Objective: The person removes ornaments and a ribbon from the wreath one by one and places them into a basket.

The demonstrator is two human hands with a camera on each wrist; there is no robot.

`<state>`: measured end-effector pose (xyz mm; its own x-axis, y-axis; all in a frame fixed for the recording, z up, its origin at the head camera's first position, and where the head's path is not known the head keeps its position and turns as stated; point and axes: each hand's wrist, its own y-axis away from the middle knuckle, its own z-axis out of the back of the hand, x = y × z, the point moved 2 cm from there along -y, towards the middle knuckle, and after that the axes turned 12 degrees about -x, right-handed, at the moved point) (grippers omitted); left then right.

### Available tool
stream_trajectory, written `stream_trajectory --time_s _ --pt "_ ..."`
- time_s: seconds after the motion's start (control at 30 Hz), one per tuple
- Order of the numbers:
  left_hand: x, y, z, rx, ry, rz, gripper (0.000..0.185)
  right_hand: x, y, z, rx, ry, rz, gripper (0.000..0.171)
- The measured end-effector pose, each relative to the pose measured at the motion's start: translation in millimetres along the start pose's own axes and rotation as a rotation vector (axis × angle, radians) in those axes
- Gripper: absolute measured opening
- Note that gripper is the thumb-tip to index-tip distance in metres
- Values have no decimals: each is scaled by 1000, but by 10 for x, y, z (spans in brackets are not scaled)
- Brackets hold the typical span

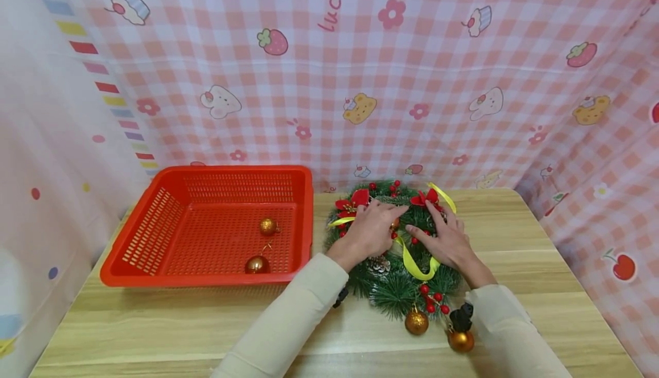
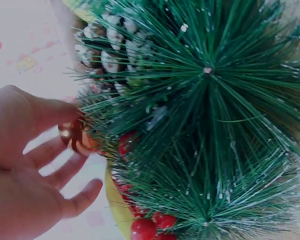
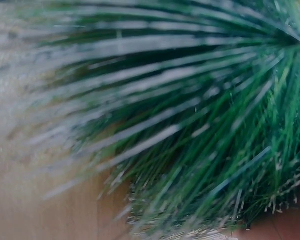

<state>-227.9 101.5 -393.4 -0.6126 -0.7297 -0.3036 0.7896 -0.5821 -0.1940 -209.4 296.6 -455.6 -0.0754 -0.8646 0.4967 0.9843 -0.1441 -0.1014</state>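
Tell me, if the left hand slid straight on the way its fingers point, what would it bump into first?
Probably the red fabric bow on the green pine-needle wreath: the left hand points up and right across it, though depth is unclear.

Left hand point(image 1: 369, 230): reaches forward from a cream sleeve, palm down, forearm angled up from lower centre. In the left wrist view the thumb and fingers point(image 2: 65, 172) are spread and loosely bent, the thumb and forefinger tips meeting on a small item.

Right hand point(image 1: 447, 239): reaches forward from a matching cream sleeve, palm down, fingers extended and slightly splayed, forefinger pointing inward toward the left hand. The two hands sit just beside each other, not touching.
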Motion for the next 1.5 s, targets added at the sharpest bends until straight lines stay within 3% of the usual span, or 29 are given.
stream_trajectory --time_s 0.17,0.33,0.5,0.77,1.03,1.33,1.5 --pt "-46 4 17 37 54 -33 67 -10 -2 7 -2 7 6 90" --pt "-71 11 36 69 13 -82 64 -17 -3 9 2 13 15 89" --pt "-50 15 33 91 86 -107 58 -25 -1 14 5 14 16 88" --pt "-87 -6 7 5 113 -207 56 -32 -1 14 11 31 22 86" --pt "-50 -18 -60 -6 189 -56 56 4 9 19 1 9 17 82" --pt "23 -24 -57 -74 83 25 55 15 22 17 1 -13 8 81" --pt "92 -16 -15 -145 60 37 52 13 22 12 3 -19 6 83"
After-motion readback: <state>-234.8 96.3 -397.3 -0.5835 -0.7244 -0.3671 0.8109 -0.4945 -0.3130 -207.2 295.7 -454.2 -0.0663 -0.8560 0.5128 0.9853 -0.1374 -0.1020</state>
